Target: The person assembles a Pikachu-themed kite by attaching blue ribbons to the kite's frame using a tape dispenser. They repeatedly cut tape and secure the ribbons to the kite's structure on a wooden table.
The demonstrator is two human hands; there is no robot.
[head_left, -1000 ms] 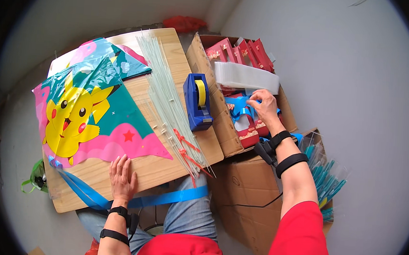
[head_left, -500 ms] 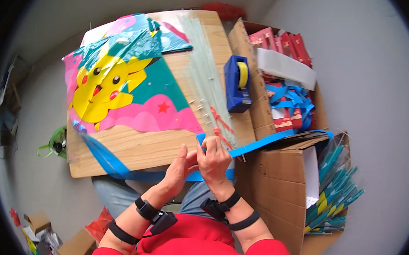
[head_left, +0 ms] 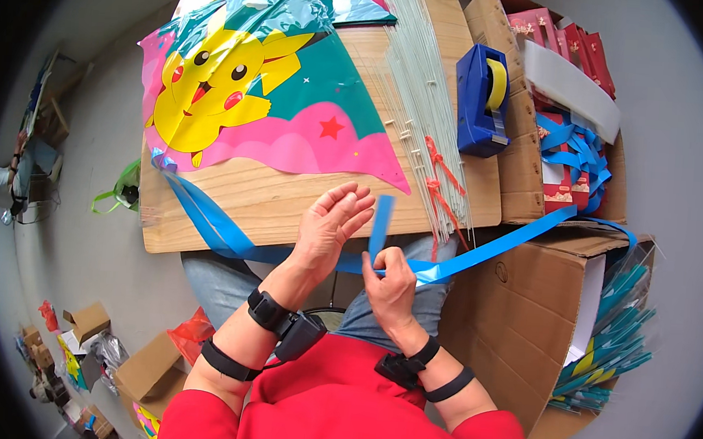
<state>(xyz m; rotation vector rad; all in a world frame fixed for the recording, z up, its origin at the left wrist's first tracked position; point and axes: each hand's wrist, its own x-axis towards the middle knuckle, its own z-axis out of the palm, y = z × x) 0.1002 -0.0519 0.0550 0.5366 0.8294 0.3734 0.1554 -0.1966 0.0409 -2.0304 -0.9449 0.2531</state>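
R hand [head_left: 392, 286] now off box [head_left: 526, 170], w/ ribbon [head_left: 498, 251].

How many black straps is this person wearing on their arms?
4. On the left forearm: a wrist strap and an elbow-side strap. On the right forearm: another wrist strap and another elbow-side strap. The red sleeves could hide more.

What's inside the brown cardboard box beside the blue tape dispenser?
Red printed cartons, tangled flat blue ribbon and, lying across, a translucent white band; whatever lies underneath is hidden.
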